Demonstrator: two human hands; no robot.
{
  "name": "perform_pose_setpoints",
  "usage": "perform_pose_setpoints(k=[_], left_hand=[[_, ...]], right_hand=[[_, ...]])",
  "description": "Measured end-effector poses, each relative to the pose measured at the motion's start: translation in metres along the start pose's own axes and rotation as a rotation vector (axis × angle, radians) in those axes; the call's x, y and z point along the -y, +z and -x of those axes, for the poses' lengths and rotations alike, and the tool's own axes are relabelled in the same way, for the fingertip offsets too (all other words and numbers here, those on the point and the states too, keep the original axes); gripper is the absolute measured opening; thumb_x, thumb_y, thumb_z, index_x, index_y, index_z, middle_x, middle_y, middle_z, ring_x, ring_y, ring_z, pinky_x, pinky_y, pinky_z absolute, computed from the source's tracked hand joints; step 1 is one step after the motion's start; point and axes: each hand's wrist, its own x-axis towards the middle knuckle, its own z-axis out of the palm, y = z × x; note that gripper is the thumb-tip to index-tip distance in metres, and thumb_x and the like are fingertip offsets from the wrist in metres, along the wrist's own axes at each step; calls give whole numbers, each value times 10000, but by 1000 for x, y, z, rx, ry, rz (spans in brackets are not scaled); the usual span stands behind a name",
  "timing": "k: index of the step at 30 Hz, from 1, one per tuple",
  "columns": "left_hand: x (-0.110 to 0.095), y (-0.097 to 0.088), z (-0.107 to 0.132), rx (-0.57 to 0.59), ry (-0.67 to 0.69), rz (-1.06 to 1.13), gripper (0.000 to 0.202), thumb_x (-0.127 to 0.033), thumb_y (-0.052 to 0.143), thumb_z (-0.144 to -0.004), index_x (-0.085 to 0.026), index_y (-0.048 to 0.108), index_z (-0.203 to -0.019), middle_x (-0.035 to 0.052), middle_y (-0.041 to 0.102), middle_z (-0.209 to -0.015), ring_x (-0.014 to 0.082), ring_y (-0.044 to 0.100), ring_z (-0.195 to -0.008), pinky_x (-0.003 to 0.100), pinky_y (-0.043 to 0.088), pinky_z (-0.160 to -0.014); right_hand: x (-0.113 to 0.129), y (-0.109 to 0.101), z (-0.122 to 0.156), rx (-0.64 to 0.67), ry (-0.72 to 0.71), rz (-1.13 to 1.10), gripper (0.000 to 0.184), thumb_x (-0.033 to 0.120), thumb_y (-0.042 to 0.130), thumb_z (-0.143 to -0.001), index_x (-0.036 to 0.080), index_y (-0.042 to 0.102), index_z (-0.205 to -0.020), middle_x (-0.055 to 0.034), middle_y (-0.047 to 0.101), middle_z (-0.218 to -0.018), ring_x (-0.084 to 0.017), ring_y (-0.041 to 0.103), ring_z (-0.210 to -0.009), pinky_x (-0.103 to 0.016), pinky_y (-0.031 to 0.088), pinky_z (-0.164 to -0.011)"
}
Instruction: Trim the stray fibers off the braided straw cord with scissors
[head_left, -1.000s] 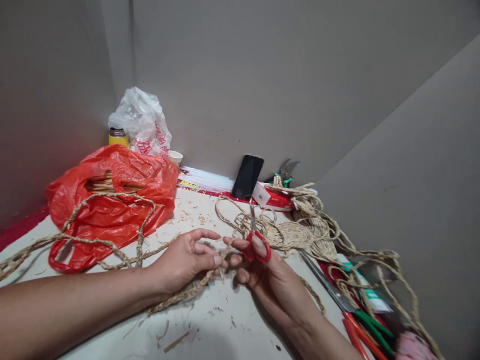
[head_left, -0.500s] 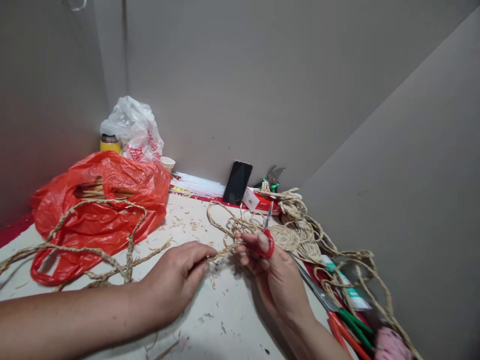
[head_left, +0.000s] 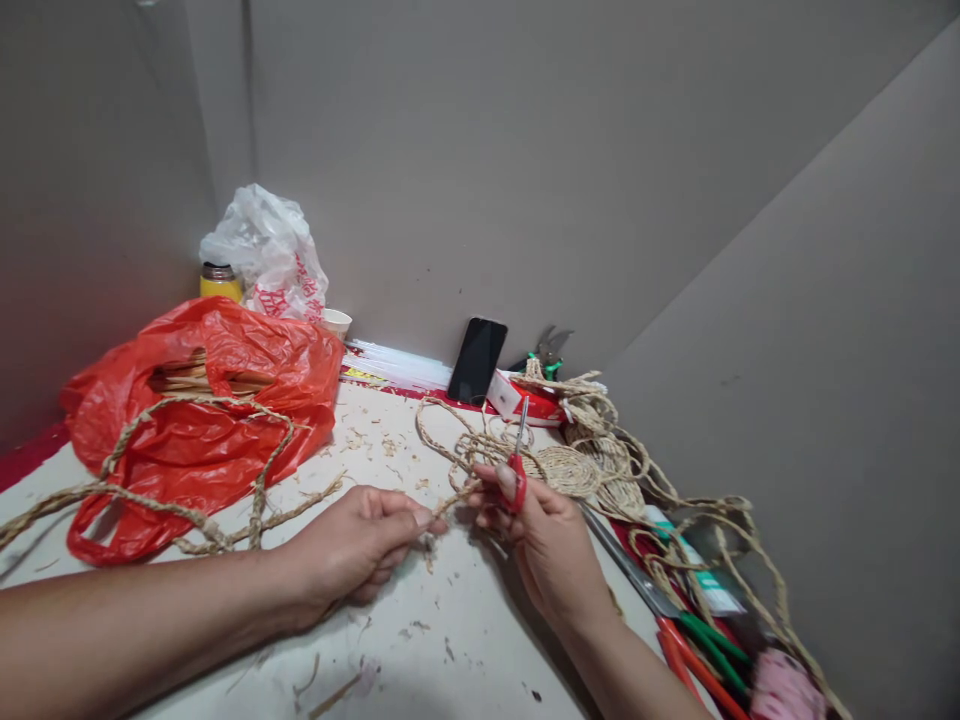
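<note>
My left hand [head_left: 358,545] pinches a braided straw rope [head_left: 450,498] between thumb and fingers just above the white tabletop. My right hand [head_left: 541,535] grips small red-handled scissors [head_left: 517,452], blades pointing up and away, while its fingers also touch the rope's end. The two hands are almost touching at the rope. More of the braid [head_left: 187,505] trails left across the table and over a red plastic bag [head_left: 202,420]. Flat coiled straw discs [head_left: 570,470] lie just beyond my right hand.
Behind the red bag are a white plastic bag [head_left: 266,250], a yellow jar [head_left: 220,282] and a paper cup [head_left: 335,322]. A black phone [head_left: 477,360] leans on the wall beside green-handled pruners [head_left: 549,352]. Large shears [head_left: 675,620] and tangled rope [head_left: 712,540] lie at right. Straw scraps litter the table [head_left: 465,650].
My left hand has curled from flat on the table into a pinch on the rope. My right hand has shifted slightly, and the scissors now stand more upright.
</note>
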Motion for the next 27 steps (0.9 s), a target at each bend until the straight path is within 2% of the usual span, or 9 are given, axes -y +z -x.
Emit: perform_pose_setpoints(k=[3,5,7,9,11,14,16,19,27], left_hand=[[1,-4,-2,13,-14,83,281,-420,608,-799,-154,614,-889,-137,183,-407,38,40,-373,214,19,-376],[2,-7,-6,-27,15,109,215,-361,629,-789,-156,602,-849,-135,208,-400,32,53,-364,208,29,-371],[2,-9,-9,-79,47,131,189,-333,647,-774,-158,587,-816,-128,257,-401,26,87,-355,198,50,-366],[3,-12,-13,-125,74,147,195,-335,659,-762,-162,574,-790,-121,294,-409,22,117,-352,189,71,-362],[4,-14,-15,-166,104,156,210,-347,669,-747,-164,568,-773,-116,314,-409,21,141,-346,182,92,-356],[5,-15,-17,-229,146,138,230,-356,682,-721,-159,584,-790,-111,341,-410,25,189,-340,174,134,-349],[5,-16,-18,-260,164,116,244,-361,681,-714,-153,595,-808,-109,350,-414,28,210,-344,171,157,-349],[5,-15,-18,-288,172,89,259,-370,677,-714,-146,606,-824,-107,357,-417,30,223,-347,170,176,-348],[5,-13,-18,-316,166,36,253,-369,677,-701,-140,607,-782,-102,373,-404,30,242,-333,170,177,-337]], right_hand=[[2,-1,-1,31,29,20,434,519,761,-669,142,739,-883,-74,681,-760,-129,564,-572,-247,439,-519],[5,-2,0,46,42,59,447,547,734,-683,146,728,-879,-63,669,-722,-126,552,-536,-244,419,-492],[10,-3,2,54,-9,151,416,560,692,-717,153,709,-799,-37,638,-645,-119,521,-492,-243,395,-475],[13,-4,6,105,-105,326,381,525,641,-770,162,652,-654,-14,588,-567,-119,493,-482,-245,381,-486],[16,-3,11,225,-203,560,374,444,588,-805,177,563,-544,4,521,-510,-121,460,-493,-245,357,-493],[15,0,17,349,-371,940,308,330,540,-767,199,464,-499,24,441,-488,-114,394,-487,-247,298,-479],[13,3,20,340,-460,1154,268,304,529,-739,206,443,-504,26,443,-491,-112,378,-476,-253,271,-481],[12,5,22,317,-490,1341,249,318,522,-740,206,464,-525,18,491,-500,-114,404,-468,-257,256,-493],[11,6,23,328,-547,1504,258,358,525,-766,201,512,-561,-1,572,-547,-110,438,-460,-250,240,-498]])
